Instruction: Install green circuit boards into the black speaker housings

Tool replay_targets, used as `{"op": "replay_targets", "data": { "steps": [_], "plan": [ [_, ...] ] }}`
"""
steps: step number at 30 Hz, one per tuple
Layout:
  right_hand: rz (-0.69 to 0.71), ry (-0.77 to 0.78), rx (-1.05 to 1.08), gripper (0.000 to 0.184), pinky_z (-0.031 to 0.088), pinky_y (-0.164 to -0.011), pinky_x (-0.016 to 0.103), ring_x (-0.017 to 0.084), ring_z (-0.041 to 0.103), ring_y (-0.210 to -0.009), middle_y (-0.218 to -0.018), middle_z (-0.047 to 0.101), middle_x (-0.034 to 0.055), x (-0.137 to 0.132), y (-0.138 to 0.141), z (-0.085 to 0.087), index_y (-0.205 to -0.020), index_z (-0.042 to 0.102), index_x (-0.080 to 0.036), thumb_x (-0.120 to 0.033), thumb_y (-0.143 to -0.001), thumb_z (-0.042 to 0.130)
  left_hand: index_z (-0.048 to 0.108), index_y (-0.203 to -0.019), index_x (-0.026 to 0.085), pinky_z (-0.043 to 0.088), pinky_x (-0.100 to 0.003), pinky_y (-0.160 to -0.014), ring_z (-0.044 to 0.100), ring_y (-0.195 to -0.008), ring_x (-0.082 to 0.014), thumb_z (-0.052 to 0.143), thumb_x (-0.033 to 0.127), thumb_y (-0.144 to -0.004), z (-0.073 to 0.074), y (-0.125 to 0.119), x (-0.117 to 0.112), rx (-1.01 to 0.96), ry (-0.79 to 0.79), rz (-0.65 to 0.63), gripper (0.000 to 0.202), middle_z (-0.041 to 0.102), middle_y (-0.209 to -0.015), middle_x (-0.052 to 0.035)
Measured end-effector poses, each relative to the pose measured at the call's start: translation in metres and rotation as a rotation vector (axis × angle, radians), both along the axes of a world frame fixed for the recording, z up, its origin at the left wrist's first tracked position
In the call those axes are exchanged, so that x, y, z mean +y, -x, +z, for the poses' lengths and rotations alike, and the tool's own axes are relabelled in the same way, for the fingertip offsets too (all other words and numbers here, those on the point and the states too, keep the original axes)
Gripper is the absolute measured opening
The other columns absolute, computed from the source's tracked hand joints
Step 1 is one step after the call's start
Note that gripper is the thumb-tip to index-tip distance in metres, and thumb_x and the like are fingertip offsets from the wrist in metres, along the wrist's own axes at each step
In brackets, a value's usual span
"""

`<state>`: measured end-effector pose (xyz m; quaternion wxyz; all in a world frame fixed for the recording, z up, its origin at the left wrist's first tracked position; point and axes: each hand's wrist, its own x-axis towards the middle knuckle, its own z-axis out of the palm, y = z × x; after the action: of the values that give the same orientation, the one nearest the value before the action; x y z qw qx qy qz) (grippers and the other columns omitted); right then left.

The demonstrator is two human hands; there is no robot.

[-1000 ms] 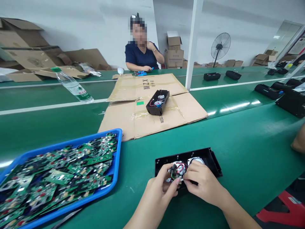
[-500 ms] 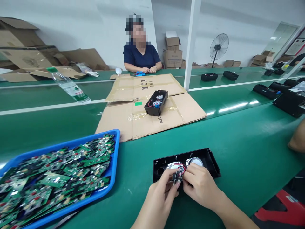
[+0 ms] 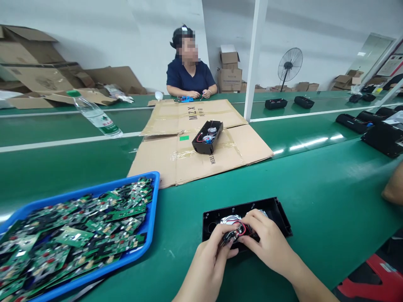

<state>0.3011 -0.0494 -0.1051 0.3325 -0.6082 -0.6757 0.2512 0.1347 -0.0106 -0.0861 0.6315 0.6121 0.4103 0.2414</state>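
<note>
Black open speaker housing (image 3: pixel 277 209) flat on green belt, small wired board (image 3: pixel 234 233) w/ red wires inside.

Both bare forearms rise from the bottom edge of the frame, lower centre, and converge. The left hand (image 3: pixel 210 256) sits lower, fingers curled inward with thumb and forefinger pinched together in a tight grip. The right hand (image 3: pixel 267 241) lies just beside it, knuckles up, fingers bent forward, fingertips meeting the left's.
</note>
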Motion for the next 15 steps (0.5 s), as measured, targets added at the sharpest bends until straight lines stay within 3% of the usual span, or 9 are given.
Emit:
{"op": "replay_targets", "data": {
  "steps": [11,15],
  "plan": [
    [0.003,-0.077,-0.094,0.008,0.041,-0.061,0.029,0.018,0.051,-0.074,-0.082,0.052,0.0024,-0.0002,0.0035,-0.0101,-0.085,0.054,-0.020,-0.015,-0.087,0.048,0.054,-0.101,0.025,0.058,-0.030,-0.080,0.068,-0.087,-0.0186,0.037,0.035,-0.089,-0.0038,-0.0038,-0.0073,0.029,-0.038,0.023,0.023,0.066,-0.106,-0.0028],
    [-0.024,-0.060,-0.076,0.009,0.046,-0.067,0.033,0.019,0.054,-0.080,-0.108,0.052,0.0074,0.0007,0.0024,-0.0078,-0.091,0.059,-0.020,-0.023,-0.087,0.052,0.051,-0.106,0.024,0.058,-0.031,-0.077,0.067,-0.088,-0.0197,0.038,0.036,-0.088,-0.0007,-0.0011,-0.0036,0.048,0.000,0.020,0.025,0.066,-0.100,-0.0043]
  ]
}}
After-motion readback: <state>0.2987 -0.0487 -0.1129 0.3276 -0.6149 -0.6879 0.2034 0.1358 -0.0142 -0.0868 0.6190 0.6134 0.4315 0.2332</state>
